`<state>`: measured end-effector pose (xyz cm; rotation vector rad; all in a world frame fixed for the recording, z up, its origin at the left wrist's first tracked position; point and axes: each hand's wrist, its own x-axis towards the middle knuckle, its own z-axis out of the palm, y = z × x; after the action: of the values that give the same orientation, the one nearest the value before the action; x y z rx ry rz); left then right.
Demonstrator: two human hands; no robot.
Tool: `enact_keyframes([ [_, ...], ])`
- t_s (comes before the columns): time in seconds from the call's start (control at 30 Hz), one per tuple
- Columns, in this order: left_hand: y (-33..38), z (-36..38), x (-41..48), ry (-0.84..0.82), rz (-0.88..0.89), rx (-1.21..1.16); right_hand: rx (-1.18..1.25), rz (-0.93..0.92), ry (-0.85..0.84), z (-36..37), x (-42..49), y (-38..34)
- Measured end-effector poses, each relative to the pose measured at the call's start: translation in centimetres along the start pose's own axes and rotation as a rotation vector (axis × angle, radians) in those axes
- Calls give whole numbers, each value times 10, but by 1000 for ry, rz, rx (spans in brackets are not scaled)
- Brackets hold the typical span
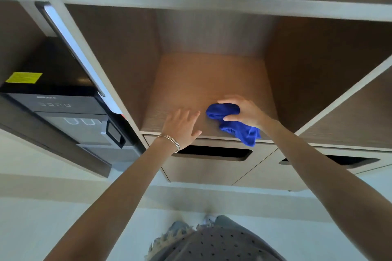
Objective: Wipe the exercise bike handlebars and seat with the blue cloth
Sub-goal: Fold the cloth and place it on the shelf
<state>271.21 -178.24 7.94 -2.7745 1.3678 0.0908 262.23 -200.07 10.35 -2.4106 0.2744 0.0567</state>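
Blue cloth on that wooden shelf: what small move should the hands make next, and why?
Probably lift the blue cloth off the shelf and carry it out. The right hand grips it bunched, one end hanging over the shelf's front edge, while the left hand lies open beside it, holding nothing. No exercise bike shows here, so wiping cannot start.

A shelving unit [203, 2] of brown wood-grain panels with pale front edges fills the far view. Its middle compartment [201, 78] is open-fronted, and warm light falls on its base. Below it are two drawer fronts [201, 172], each with a dark slot cut-out. The left compartment holds a black appliance [48, 91] with a yellow label [23, 77]. Its door [78, 53] stands open, edge-on. The near floor [42, 229] is pale.
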Motion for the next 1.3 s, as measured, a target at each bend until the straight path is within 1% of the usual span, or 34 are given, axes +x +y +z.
enact_keyframes([
  [0.07, 3, 0, 4, 8, 0, -13, 29, 5, 35, -10, -9, 10],
  [0.2, 23, -3, 13, 70, 41, -87, 112, 87, 21, -25, -25, 28],
  [0.37, 39, -9, 35, 90, 88, -149, 69, 141, 35, -33, -32, 42],
  [0.5, 47, -13, 48, 100, 182, -176, 62, 177, 42, -32, -38, 51],
  [0.57, 54, -11, 53, 112, 219, -202, 107, 187, 82, -30, -45, 52],
  [0.67, 63, -9, 62, 111, 221, -255, 151, 194, 184, -25, -59, 50],
  [0.8, 69, -7, 72, 58, 203, -301, 180, 189, 288, -16, -77, 46],
  [0.93, 79, -12, 82, 57, 98, -213, 201, 174, 325, -2, -86, 43],
  [1.0, 82, -19, 87, 71, 41, -168, 218, 170, 302, 8, -87, 42],
  [1.07, 81, -22, 90, 75, -19, -181, 224, 162, 283, 12, -85, 43],
  [1.2, 63, -21, 89, 20, -218, -341, 205, 110, 263, 5, -74, 45],
  [1.3, 44, -16, 86, -6, -383, -525, 151, 58, 263, 2, -63, 42],
])
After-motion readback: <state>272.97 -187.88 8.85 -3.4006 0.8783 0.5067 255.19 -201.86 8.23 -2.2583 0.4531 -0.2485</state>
